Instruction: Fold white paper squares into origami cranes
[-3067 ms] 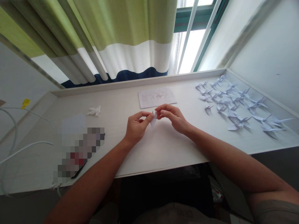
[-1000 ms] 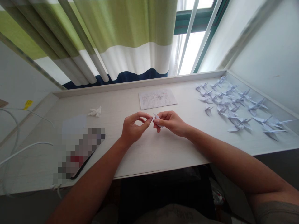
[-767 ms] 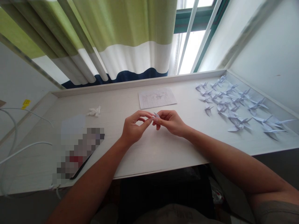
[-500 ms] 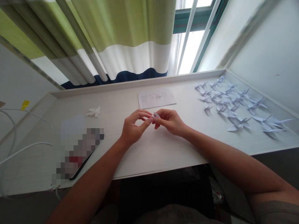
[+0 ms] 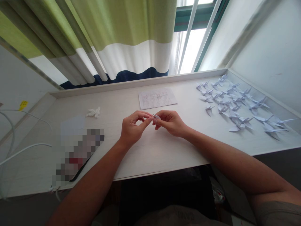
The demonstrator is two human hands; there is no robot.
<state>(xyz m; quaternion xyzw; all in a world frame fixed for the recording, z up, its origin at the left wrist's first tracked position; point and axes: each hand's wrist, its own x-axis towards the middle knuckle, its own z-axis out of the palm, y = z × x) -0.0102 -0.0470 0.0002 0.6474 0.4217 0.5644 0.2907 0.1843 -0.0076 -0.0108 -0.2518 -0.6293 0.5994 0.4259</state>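
Above the middle of the white table, my left hand point(image 5: 134, 127) and my right hand point(image 5: 171, 123) meet at the fingertips. Between them is a small piece of folded white paper point(image 5: 156, 116), mostly covered by the fingers. Both hands pinch it with thumb and forefinger, and a pointed flap sticks up over the right thumb. Just beyond the hands lies a pad of printed paper point(image 5: 157, 99). Several folded white paper cranes point(image 5: 235, 108) stand in a cluster at the right of the table.
A crumpled white tissue point(image 5: 93, 112) lies left of the hands. Nearer me are a pale sheet point(image 5: 73, 124) and a blurred-out phone-like object point(image 5: 80, 157). White cables point(image 5: 25, 150) run along the left. A low rim point(image 5: 113, 87) edges the table's back, below the curtain point(image 5: 131, 28).
The left hand has shifted slightly left and its fingertips have closed further over the paper. The flap now lies lower. The cranes and other things stay put.
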